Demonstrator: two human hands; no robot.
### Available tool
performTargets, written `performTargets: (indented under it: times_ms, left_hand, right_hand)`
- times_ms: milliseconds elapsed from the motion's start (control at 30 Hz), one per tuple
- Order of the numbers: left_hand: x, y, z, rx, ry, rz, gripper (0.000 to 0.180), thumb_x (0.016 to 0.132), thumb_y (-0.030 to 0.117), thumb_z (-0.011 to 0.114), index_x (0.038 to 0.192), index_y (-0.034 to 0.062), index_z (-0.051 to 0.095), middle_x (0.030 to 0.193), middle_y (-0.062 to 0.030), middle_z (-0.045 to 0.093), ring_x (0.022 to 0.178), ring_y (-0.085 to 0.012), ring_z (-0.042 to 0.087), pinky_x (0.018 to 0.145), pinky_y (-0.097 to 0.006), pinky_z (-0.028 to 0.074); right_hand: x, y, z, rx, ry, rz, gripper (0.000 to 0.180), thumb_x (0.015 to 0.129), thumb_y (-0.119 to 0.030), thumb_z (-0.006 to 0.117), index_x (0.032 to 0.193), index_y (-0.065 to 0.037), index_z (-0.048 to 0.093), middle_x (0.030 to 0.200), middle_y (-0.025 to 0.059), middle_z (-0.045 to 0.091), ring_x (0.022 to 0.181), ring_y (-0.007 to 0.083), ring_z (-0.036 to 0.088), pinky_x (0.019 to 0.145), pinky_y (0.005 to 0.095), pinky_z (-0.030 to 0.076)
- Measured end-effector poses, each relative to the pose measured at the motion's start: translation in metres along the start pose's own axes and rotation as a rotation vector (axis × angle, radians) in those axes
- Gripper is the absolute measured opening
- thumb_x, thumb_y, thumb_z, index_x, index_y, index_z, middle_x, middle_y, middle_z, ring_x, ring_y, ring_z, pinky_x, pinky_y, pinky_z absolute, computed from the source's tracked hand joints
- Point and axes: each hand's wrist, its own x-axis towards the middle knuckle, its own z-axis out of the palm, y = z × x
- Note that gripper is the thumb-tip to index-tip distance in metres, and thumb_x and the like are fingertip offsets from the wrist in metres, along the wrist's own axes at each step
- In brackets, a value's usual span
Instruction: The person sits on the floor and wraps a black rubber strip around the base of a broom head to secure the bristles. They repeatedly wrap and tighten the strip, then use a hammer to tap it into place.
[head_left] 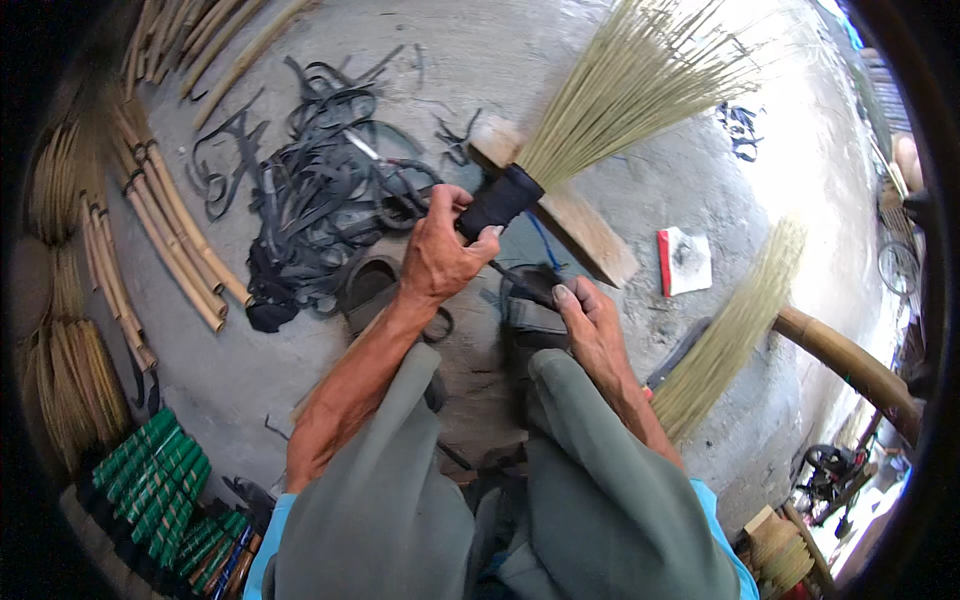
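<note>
A broom head of pale stiff bristles point(630, 90) points up and to the right, its base wrapped in black rubber strip point(500, 201). My left hand point(440, 248) grips that wrapped base, thumb on the near side and fingers round the far side. From the wrapping a loose black strip point(520, 278) runs to my right hand point(590, 312), which pinches its end between thumb and fingers. Behind the broom head a wooden block point(590, 237) lies on the floor. Sandals point(372, 285) show between and beyond my forearms.
A tangled heap of black rubber strips point(310, 180) lies at left, with scissors point(365, 146) on it. Bamboo poles point(175, 235) and green-wrapped handles point(155, 480) are farther left. At right are a red-and-white packet point(685, 262), a loose bristle bundle point(735, 330) and a thick bamboo pole point(850, 365).
</note>
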Motion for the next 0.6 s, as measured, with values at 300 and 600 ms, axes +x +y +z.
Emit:
performTargets:
  times_ms: [300, 600]
  left_hand:
    - [0.012, -0.003, 0.021, 0.078, -0.028, 0.031, 0.056, 0.092, 0.032, 0.081, 0.132, 0.0057, 0.052, 0.100, -0.0260, 0.074, 0.091, -0.0464, 0.078, 0.082, -0.053, 0.060]
    - [0.012, -0.007, 0.020, 0.099, -0.050, 0.056, 0.063, 0.095, 0.031, 0.079, 0.140, 0.0023, 0.045, 0.104, -0.0239, 0.077, 0.097, -0.0439, 0.078, 0.086, -0.052, 0.060]
  right_hand:
    - [0.000, 0.123, -0.114, -0.221, 0.737, 0.093, 0.028, 0.111, -0.026, 0.065, 0.115, 0.001, 0.070, 0.091, 0.0170, 0.073, 0.088, 0.0258, 0.069, 0.082, 0.0426, 0.055]
    - [0.034, 0.201, -0.154, -0.367, 0.888, 0.076, 0.024, 0.102, -0.024, 0.073, 0.106, 0.000, 0.076, 0.100, 0.0206, 0.075, 0.095, 0.0372, 0.072, 0.088, 0.0472, 0.056]
